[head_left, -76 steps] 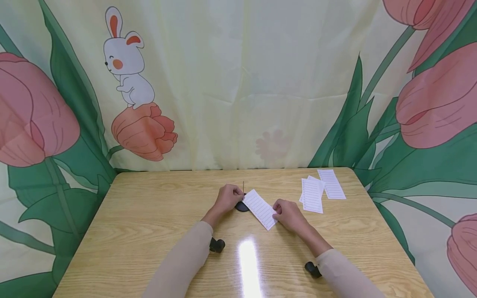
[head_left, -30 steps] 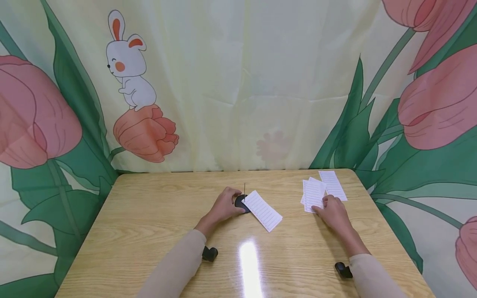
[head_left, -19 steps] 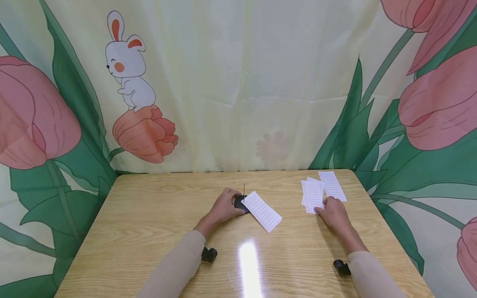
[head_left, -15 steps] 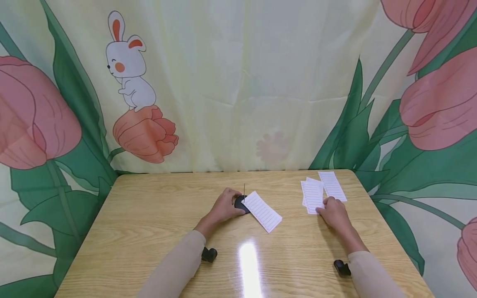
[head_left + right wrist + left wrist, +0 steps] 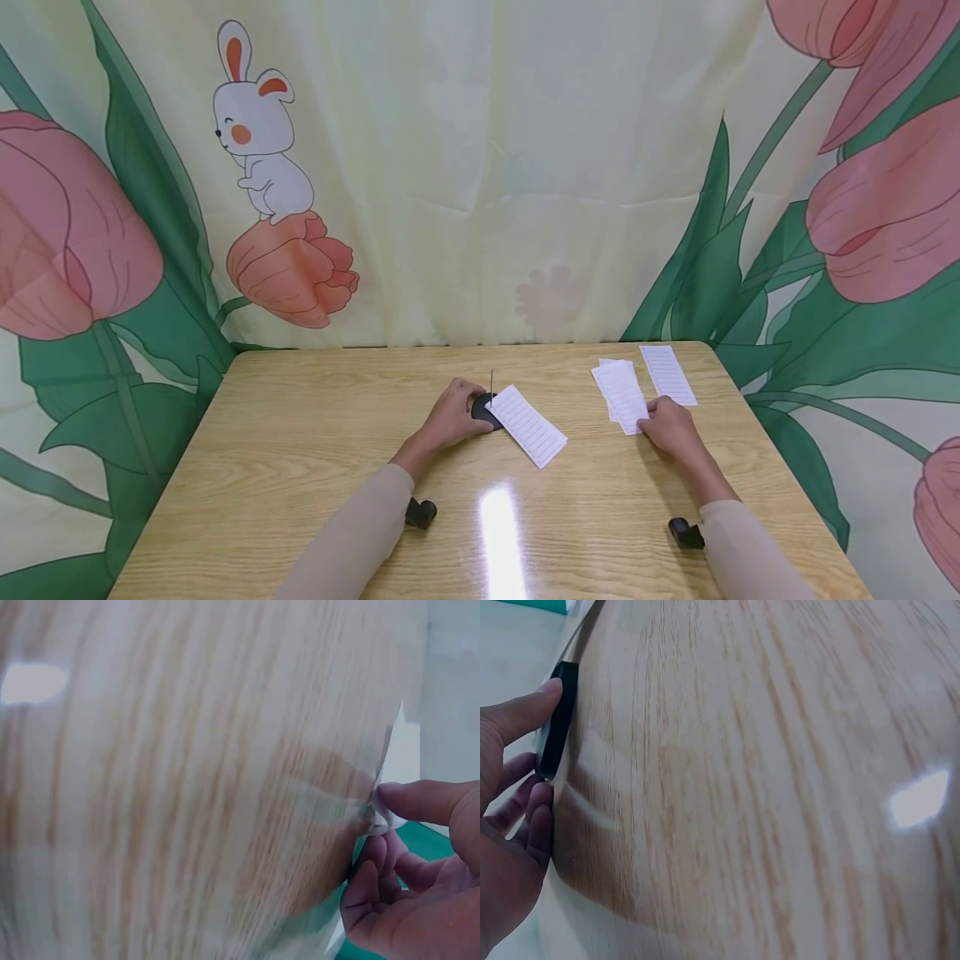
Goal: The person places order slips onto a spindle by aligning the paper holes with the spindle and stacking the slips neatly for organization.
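Observation:
My left hand (image 5: 448, 417) grips the round black base of a bill spike (image 5: 480, 413), thumb on one side and fingers on the other; the left wrist view shows that black base (image 5: 558, 724) edge-on. The spike's thin rod stands upright. White lined paper slips (image 5: 528, 427) lie slanted from the rod toward the front right, one corner at it. Farther right, my right hand (image 5: 672, 429) pinches the near corner of a lined paper slip (image 5: 622, 397), which overlaps another underneath. In the right wrist view the pinched paper (image 5: 403, 754) bends up between thumb and fingers.
A single lined slip (image 5: 669, 375) lies near the back right corner of the wooden table (image 5: 315, 417). Behind the table hangs a curtain (image 5: 450, 167) printed with tulips and a rabbit. Black wrist cameras (image 5: 422, 513) sit under both forearms.
My right hand left the slips at the spike, moved right to the loose ones and shifted the top slips leftward. The left hand moved from the slip's corner to the spike's base.

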`<state>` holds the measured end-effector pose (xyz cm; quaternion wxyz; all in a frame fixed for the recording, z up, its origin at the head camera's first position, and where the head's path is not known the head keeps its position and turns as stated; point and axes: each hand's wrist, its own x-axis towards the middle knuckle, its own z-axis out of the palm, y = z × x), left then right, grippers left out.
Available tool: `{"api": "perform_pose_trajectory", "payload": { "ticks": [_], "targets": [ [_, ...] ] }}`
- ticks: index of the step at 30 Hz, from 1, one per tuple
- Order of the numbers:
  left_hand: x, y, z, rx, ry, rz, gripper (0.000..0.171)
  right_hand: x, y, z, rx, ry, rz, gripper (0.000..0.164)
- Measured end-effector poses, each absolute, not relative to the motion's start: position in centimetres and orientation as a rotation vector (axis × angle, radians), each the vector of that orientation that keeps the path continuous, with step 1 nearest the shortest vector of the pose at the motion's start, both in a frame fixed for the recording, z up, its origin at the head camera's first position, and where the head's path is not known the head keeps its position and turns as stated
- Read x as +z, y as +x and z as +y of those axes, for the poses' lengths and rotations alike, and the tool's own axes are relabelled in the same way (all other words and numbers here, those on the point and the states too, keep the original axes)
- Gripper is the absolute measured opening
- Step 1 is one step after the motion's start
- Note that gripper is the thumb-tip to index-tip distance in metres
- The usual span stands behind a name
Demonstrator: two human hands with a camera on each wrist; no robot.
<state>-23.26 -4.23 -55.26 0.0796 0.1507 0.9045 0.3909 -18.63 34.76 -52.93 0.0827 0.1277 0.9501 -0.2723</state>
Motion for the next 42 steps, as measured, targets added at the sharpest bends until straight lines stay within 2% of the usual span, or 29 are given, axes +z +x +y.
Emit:
{"api": "perform_pose_trajectory", "payload": {
  "ticks": [5, 18, 35, 42],
  "targets": [
    [-55.2, -23.2, -4.2, 1.164, 0.442, 2.704, 0.062, -52.8, -18.6, 34.8, -0.809, 0.374, 2.832, 0.034],
    [-55.0, -23.1, -4.1, 1.149, 0.434, 2.712, 0.062, -52.9, -17.8, 34.9, -0.853, 0.402, 2.838, 0.035],
    [-55.2, -23.1, -3.9, 1.138, 0.455, 2.745, 0.064, -53.2, -17.1, 35.8, -0.900, 0.325, 2.929, 0.025],
    [-54.6, -23.0, -3.9, 1.264, 0.384, 2.669, 0.063, -52.7, -16.6, 36.0, -0.906, 0.266, 3.033, 0.024]
  ]
}}
